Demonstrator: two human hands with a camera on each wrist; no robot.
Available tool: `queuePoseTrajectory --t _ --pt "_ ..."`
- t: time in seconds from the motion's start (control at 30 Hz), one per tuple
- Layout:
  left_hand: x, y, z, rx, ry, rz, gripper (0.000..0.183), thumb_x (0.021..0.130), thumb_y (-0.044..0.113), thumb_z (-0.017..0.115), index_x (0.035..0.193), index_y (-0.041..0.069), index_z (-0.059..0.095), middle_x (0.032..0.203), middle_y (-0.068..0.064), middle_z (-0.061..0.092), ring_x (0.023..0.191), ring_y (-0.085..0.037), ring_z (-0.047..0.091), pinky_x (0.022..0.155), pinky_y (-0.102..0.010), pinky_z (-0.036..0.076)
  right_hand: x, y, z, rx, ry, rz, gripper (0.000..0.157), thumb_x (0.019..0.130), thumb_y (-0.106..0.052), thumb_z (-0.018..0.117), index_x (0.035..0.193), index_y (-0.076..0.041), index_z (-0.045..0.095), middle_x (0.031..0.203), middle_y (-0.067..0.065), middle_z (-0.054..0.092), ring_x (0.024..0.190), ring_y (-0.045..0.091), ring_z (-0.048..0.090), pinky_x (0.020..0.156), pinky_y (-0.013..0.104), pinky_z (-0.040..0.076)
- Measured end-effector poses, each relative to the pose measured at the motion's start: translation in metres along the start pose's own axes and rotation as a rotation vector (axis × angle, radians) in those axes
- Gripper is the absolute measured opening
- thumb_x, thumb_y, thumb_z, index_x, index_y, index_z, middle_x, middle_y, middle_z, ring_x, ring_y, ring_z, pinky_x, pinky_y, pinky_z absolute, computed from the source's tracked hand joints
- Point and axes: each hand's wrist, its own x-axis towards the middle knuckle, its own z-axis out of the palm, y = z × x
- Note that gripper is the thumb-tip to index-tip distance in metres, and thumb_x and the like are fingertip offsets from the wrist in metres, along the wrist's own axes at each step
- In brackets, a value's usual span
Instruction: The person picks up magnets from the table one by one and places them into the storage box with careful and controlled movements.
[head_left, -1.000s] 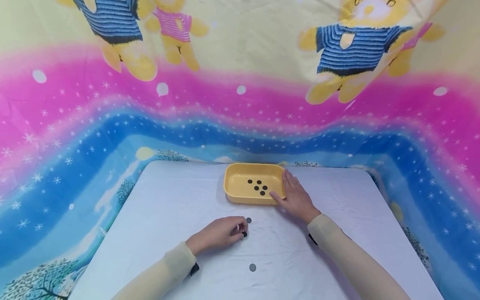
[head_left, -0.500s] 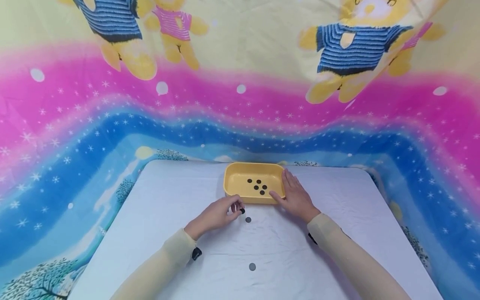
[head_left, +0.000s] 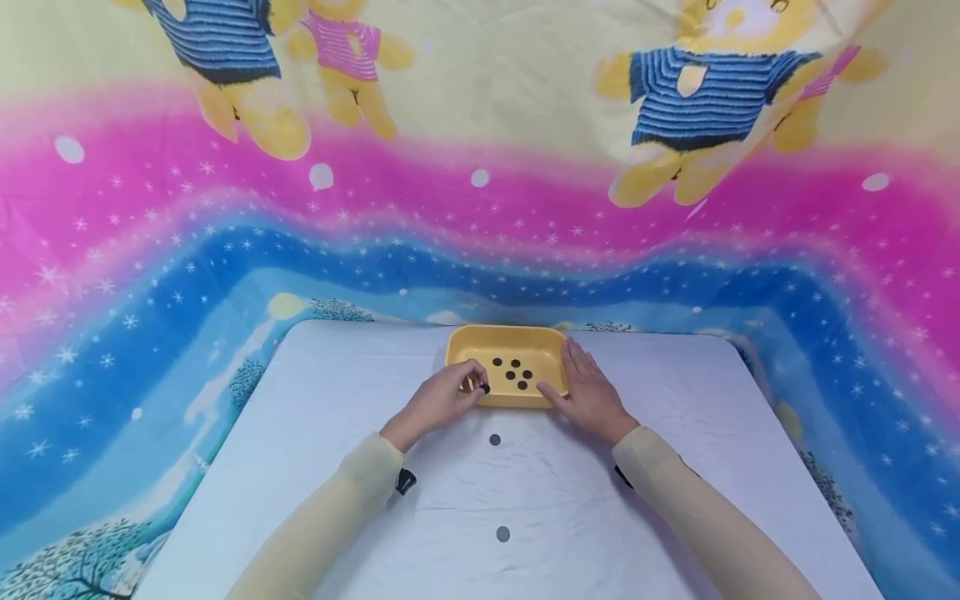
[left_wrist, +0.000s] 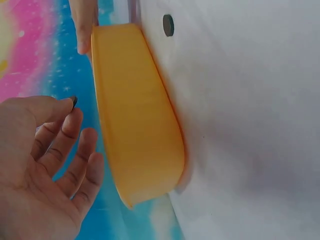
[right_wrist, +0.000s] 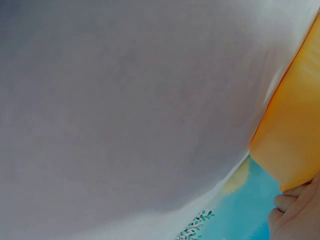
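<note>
1. Left hand (head_left: 442, 395): the thumb and index finger pinch one small, round black disc (head_left: 484, 388) at its edge. The other fingers are loosely bent and apart from the disc.
2. Held disc position: above the near rim of the yellow, rounded rectangular container (head_left: 540, 346), toward its left end. The left-wrist view shows the disc above the rim level, apart from the container.
3. Right hand (head_left: 592, 397): the fingers extend straight along the container's right end, touching it. The thumb lies at the near right corner of the rim.
4. Container: stands upright near the far edge of the white cloth-covered bench (head_left: 360, 358). Five dark round discs (head_left: 510, 375) lie inside on its floor, grouped right of centre.
5. Bench surface: two grey round discs lie flat. The far grey disc (head_left: 495, 439) is near the container's near side; the near grey disc (head_left: 503, 533) is closer to the person.
6. Surroundings: a patterned fabric backdrop (head_left: 480, 208) with printed bears hangs behind the bench. Both forearms wear cream sleeves (head_left: 337, 508).
</note>
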Motion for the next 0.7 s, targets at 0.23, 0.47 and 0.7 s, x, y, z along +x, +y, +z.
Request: queuePoseTrajectory --t 0.23,0.47,0.7 --pt "0.017 -0.007 0.004 0.026 0.011 -0.033 0.013 0.103 0.016 0.074 0.115 0.019 0.068 0.105 0.008 0.072 0.096 -0.011 0.065 0.083 -0.031 0.057 0.000 -0.001 0.000 0.003 0.001 0.008 0.106 0.106 -0.074 0.040 0.170 0.003 0.005 0.179 0.018 0.000 0.166 0.033 0.003 0.135 0.050 0.008" --pt "0.028 -0.011 0.004 0.030 -0.004 -0.066 0.011 0.104 0.016 0.072 0.115 0.018 0.068 0.103 0.006 0.070 0.093 -0.012 0.064 0.079 -0.032 0.057 0.000 0.000 0.000 0.003 0.007 0.005 0.106 0.106 -0.074 0.041 0.170 0.003 0.004 0.179 0.019 0.002 0.166 0.034 0.004 0.135 0.051 0.008" --pt "0.040 -0.017 0.004 0.054 -0.021 -0.103 0.011 0.106 0.018 0.071 0.115 0.019 0.066 0.102 0.005 0.068 0.090 -0.012 0.063 0.077 -0.032 0.056 0.000 -0.001 0.000 0.007 0.012 0.006 0.105 0.106 -0.072 0.042 0.170 0.003 0.005 0.179 0.023 0.006 0.166 0.036 0.007 0.135 0.052 0.010"
